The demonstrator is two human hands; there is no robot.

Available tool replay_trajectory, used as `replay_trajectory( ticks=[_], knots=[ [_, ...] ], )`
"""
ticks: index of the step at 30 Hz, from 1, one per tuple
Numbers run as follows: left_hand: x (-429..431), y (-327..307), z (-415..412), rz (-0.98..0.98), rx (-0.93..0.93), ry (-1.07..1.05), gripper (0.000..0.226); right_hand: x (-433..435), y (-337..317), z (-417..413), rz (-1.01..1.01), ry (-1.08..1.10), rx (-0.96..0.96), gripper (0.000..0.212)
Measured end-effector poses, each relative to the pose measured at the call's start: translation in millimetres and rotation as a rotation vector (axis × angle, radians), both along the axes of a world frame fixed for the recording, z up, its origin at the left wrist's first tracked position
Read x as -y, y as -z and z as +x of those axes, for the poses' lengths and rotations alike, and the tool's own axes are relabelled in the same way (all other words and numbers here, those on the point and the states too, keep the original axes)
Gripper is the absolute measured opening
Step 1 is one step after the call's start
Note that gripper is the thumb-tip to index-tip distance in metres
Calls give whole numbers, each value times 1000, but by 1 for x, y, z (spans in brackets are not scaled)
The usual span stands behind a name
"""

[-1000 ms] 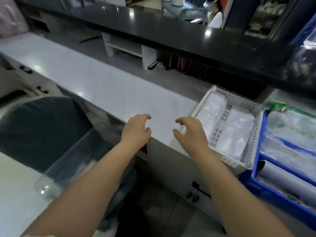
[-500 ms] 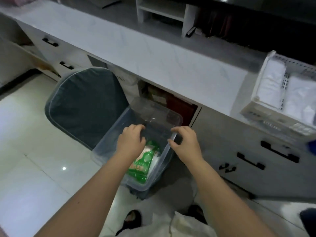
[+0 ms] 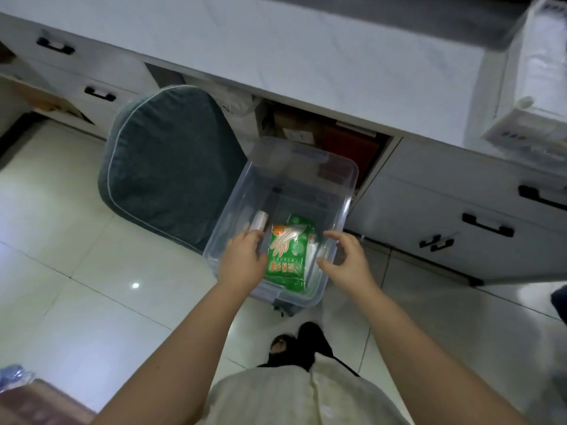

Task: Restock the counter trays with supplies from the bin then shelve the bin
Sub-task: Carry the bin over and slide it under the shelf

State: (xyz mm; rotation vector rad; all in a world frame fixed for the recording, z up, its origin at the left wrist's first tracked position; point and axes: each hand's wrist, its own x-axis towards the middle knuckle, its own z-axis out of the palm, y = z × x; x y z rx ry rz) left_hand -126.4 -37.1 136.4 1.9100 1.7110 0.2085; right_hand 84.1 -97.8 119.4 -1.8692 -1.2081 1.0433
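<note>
Head view. Both hands low over the clear bin (image 3: 310, 176), which sits on the floor just ahead of the person's feet, beside a grey cushion (image 3: 171, 167) and in front of the open cupboard under the counter (image 3: 337, 56).

Left hand (image 3: 244, 262) at the bin's near-left rim, fingers curled downward over the edge; whether it has actually closed on the plastic, cannot tell. Right hand (image 3: 348, 259) at the near-right rim, fingers spread and bent, thumb apart, nothing gripped yet.

Between the two hands, on the bin floor: a green pack (image 3: 288, 256) printed with a glove picture. Just beyond the left fingertips, a small pale roll (image 3: 259, 220). Bin otherwise looks nearly empty.

White tray (image 3: 534, 96) up and to the right of the right hand, on the counter edge, already holding white packets.

Judgement: step in hand is either lifting the bin or picking out the last items. For a lift, seat both palms under the rim lips on opposite sides and raise level, since the loose pack and roll would slide. Light load, but the thin clear walls may flex, so grip at the rim, not the wall.
</note>
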Motion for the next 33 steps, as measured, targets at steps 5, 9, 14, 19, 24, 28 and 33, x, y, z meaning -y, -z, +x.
replay_trajectory(
  ticks=[5,9,14,19,24,28,33],
  knots=[
    [-8,16,-20,-94,34,-60,43,-6,24,-5,-113,145,-207,59],
    [-34,37,-43,-150,18,-30,46,-18,41,-11,-196,217,-236,69],
    [-97,76,-75,-245,23,95,62,-30,76,-25,-186,430,-173,82],
    [-158,117,-103,-476,189,-99,85,-34,124,-39,-303,663,-246,87],
    [-179,147,-107,-883,384,-206,55,-15,168,-42,-392,840,-342,65],
    [-175,164,-107,-902,510,-248,89,5,187,-49,-437,828,-389,56],
    [-177,151,-108,-964,538,-162,96,14,159,-54,-326,871,-461,67]
  ],
)
